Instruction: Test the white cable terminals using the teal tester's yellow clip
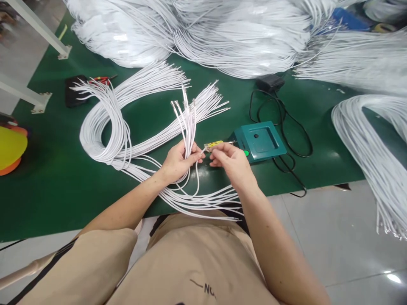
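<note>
My left hand is closed around a small bunch of white wires, whose metal-tipped ends point up and away from me. One wire bends out of that hand toward a small yellow piece at the shaft of a teal machine with a lit green button. My right hand is beside this spot, fingers curled and pinched close to the wire's end; what lies between the fingertips is too small to make out. Behind and left of my hands, a looped bundle of white wires lies on the green table.
Large heaps of white wire cover the table's far side. Another bundle hangs over the right edge. A black adapter and cable lie behind the machine. Red-handled pliers and a black tray are at the left, near metal posts.
</note>
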Tool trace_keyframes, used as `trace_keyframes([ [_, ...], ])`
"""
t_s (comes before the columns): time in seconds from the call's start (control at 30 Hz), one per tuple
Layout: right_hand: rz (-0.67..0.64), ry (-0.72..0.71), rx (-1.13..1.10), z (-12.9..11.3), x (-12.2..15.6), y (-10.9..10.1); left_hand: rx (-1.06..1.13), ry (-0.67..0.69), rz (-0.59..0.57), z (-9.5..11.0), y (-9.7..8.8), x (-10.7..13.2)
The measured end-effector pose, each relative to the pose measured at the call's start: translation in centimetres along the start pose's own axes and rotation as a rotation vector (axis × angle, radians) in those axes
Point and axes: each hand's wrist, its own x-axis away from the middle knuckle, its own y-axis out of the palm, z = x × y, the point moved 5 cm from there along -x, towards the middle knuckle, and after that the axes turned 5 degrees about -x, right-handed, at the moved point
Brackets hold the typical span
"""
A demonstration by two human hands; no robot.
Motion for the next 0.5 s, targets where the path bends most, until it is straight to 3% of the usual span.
trace_keyframes([
  [0.13, -0.041, -0.136, 0.057, -0.37, -0.09, 0.54, -0.001, 0.003, -0.006, -0.18, -0.02, -0.1],
  [0.5, -0.049, -0.078, 0.075, 0.29, -0.88, 0.64, -0.163, 0.024, 0.053, -0.32, -0.45, -0.14],
])
